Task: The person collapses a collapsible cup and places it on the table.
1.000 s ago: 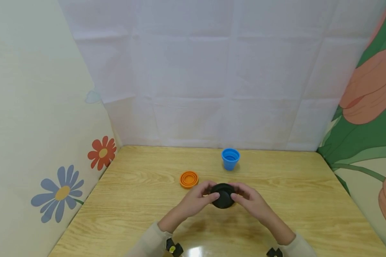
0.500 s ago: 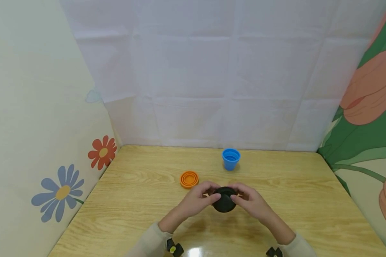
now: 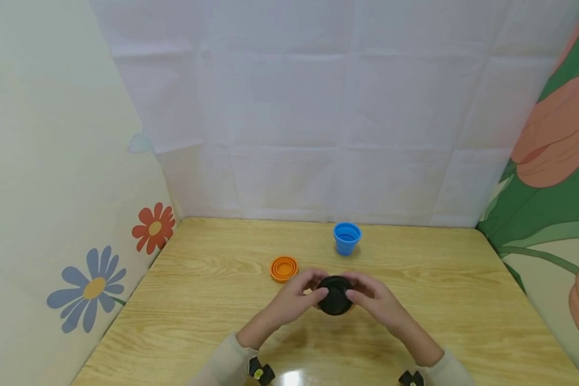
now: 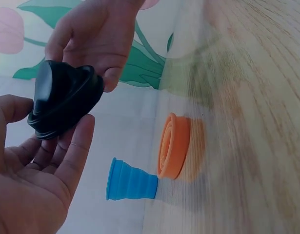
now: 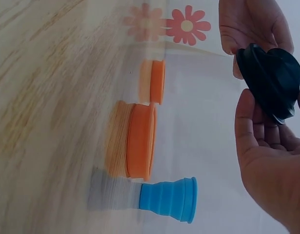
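A black collapsible cup (image 3: 335,303) is held between both hands above the table, its soft wall partly folded and bulging unevenly in the wrist views. My left hand (image 3: 293,301) grips its left side, thumb on the near face and fingers behind. On the right side my right hand (image 3: 380,305) grips it the same way, the two thumbs almost level. Beyond the hands a flattened orange collapsible cup (image 3: 283,269) lies on the table. Farther back stands an extended blue collapsible cup (image 3: 346,239). The right wrist view shows another, larger-looking orange cup (image 5: 141,141), hidden by the hands in the head view.
The wood-grain table (image 3: 212,252) ends at a white cloth backdrop (image 3: 280,107). Flower-printed panels stand along the left (image 3: 53,187) and right (image 3: 550,214) sides.
The black cup dipped slightly toward the person, then came back up, and its tilt changed a little. Both hands keep their grip; the other cups have not moved.
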{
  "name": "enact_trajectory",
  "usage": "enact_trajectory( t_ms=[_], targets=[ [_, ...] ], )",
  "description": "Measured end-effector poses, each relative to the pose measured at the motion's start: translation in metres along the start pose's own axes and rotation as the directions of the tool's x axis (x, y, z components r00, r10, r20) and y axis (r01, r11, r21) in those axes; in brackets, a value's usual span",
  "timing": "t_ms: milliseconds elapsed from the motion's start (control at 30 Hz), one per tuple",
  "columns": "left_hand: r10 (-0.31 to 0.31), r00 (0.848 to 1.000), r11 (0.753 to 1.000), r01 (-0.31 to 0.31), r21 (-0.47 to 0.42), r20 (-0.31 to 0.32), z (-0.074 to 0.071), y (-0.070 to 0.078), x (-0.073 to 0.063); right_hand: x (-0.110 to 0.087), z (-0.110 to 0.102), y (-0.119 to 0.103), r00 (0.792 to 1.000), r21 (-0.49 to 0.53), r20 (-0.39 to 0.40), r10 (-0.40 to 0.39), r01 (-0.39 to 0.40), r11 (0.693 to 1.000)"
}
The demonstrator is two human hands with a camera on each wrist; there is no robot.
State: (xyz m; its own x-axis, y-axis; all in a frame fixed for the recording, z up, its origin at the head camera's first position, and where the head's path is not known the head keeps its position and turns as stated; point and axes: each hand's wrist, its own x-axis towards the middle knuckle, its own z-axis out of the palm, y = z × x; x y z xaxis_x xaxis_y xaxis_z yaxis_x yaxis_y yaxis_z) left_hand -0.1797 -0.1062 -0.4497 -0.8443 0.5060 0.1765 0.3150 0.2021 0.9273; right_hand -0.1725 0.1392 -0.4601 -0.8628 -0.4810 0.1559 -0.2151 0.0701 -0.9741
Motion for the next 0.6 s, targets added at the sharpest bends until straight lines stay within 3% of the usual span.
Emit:
enact_trajectory(
  t_ms=[167,333,467,600],
  targets=[
    [0.003,0.999,0.996,-0.006,0.091,0.032,-0.0001,0.0004,0.0026,-0.0002,0.0012,0.0006,0.999,-0.023,0.026,-0.027,0.027,0.999],
    [0.016,0.998,0.992,-0.023,0.121,0.063,0.0014,0.002,0.0039,-0.0001,0.0019,-0.0012,0.999,-0.044,0.032,-0.042,0.043,0.998],
    [-0.012,0.998,0.995,0.007,0.097,0.058,0.0028,0.004,0.0041,0.0004,0.0022,-0.0019,1.0,-0.083,0.002,-0.024,0.024,0.996],
    [-0.063,0.998,0.998,0.063,0.004,0.018,0.003,0.0061,0.0035,-0.0001,0.0017,-0.0045,0.999,-0.052,-0.04,0.026,-0.029,0.998]
  ],
)
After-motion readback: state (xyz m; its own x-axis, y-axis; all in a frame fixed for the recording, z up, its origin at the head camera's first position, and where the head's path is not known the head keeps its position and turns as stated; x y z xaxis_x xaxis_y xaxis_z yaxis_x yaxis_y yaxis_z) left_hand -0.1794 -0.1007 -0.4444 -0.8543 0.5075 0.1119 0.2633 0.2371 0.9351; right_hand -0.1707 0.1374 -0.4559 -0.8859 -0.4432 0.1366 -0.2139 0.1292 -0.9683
